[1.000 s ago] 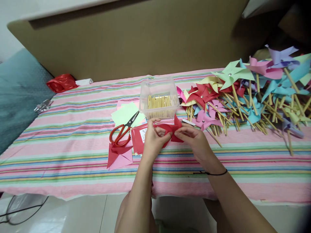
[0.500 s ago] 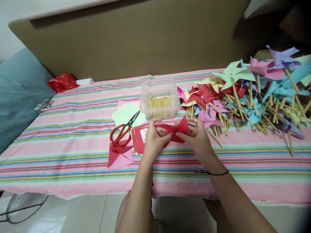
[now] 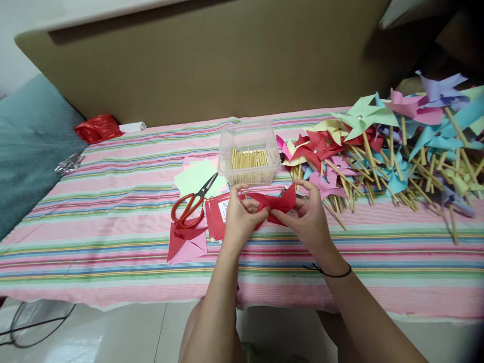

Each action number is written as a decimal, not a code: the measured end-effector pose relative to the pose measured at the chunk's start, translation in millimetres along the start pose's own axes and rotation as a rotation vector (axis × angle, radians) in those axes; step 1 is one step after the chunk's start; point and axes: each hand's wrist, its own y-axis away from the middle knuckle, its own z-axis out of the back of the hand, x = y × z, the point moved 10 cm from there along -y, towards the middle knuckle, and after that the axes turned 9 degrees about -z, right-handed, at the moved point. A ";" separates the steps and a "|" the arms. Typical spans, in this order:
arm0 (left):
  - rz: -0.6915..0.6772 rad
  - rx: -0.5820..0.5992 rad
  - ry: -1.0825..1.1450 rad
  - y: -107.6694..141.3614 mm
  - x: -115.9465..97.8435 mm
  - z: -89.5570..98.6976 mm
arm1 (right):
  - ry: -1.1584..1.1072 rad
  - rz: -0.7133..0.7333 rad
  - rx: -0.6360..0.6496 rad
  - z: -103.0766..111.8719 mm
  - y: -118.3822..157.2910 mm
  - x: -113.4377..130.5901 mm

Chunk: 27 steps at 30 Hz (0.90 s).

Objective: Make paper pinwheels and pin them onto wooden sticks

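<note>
A red paper pinwheel (image 3: 279, 201), its blades curled, is held between both hands above the striped cloth. My left hand (image 3: 244, 217) pinches its left part and middle with thumb and fingers. At its right side, my right hand (image 3: 308, 217) is closed on the paper, the thumb pressing near the centre. Beside my left hand lies a stack of red paper squares (image 3: 215, 219) with a small white printed piece on top. Scissors with orange handles (image 3: 192, 201) rest partly on pale green paper (image 3: 196, 176). My fingers hide part of the pinwheel.
A clear plastic box (image 3: 249, 174) of short wooden sticks (image 3: 249, 159) stands beyond my hands. Many finished pinwheels (image 3: 359, 118) on sticks are piled to the right. Cut red and pink paper (image 3: 188, 247) lies at left. A red plastic bag (image 3: 98, 128) sits far left.
My right hand has shifted its hold slightly, and the pinwheel's right blade has turned down and a little to the right. The left hand has stayed nearly still.
</note>
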 end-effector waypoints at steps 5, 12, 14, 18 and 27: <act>-0.009 0.009 0.013 0.7 -1.5 -1.1 | -0.009 -0.007 0.006 -0.3 0.6 -1.5; -0.024 0.008 -0.015 1.3 -4.2 -0.5 | -0.048 -0.034 0.004 0.3 0.2 -4.3; -0.033 0.009 -0.020 1.8 -5.1 -0.2 | -0.043 -0.029 0.004 0.2 0.0 -3.8; -0.044 0.001 0.000 2.1 -5.4 0.8 | -0.023 -0.022 -0.005 1.3 0.2 -2.7; -0.022 0.010 0.025 1.6 -3.1 -2.0 | -0.027 -0.058 -0.051 7.4 -0.8 -5.2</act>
